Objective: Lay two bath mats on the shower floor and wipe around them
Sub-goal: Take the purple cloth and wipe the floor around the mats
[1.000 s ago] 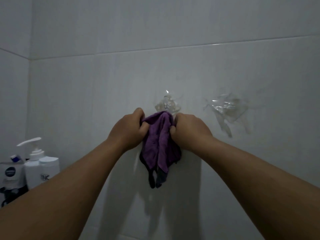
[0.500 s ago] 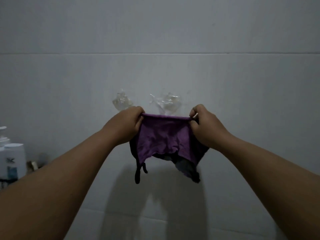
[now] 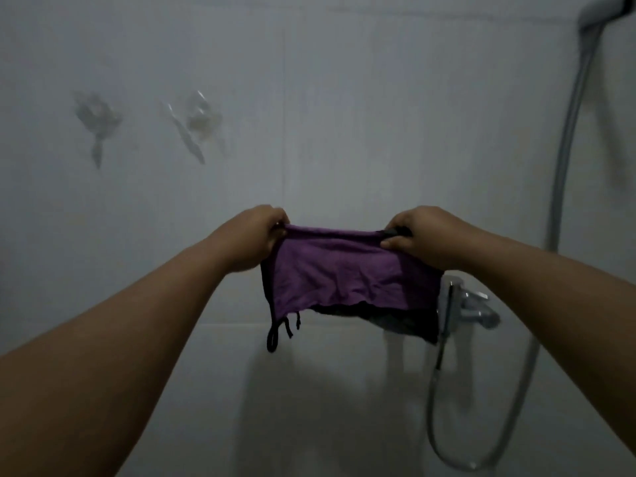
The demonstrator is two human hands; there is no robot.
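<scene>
Against the tiled shower wall, left hand (image 3: 256, 235) and right hand (image 3: 418, 235) each pinch a top corner of the purple cloth (image 3: 347, 273), stretched between them above the tap (image 3: 464, 304), likely readying to wipe; next, lower it floorward.

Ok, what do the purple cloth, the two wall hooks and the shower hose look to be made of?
Purple cloth: soft matte fabric, maybe microfibre; it creases and sags between the left hand and right hand.
Wall hooks: clear plastic, probably; the wall shows through.
Shower hose: looks like shiny metal, though the blur leaves it open.
</scene>
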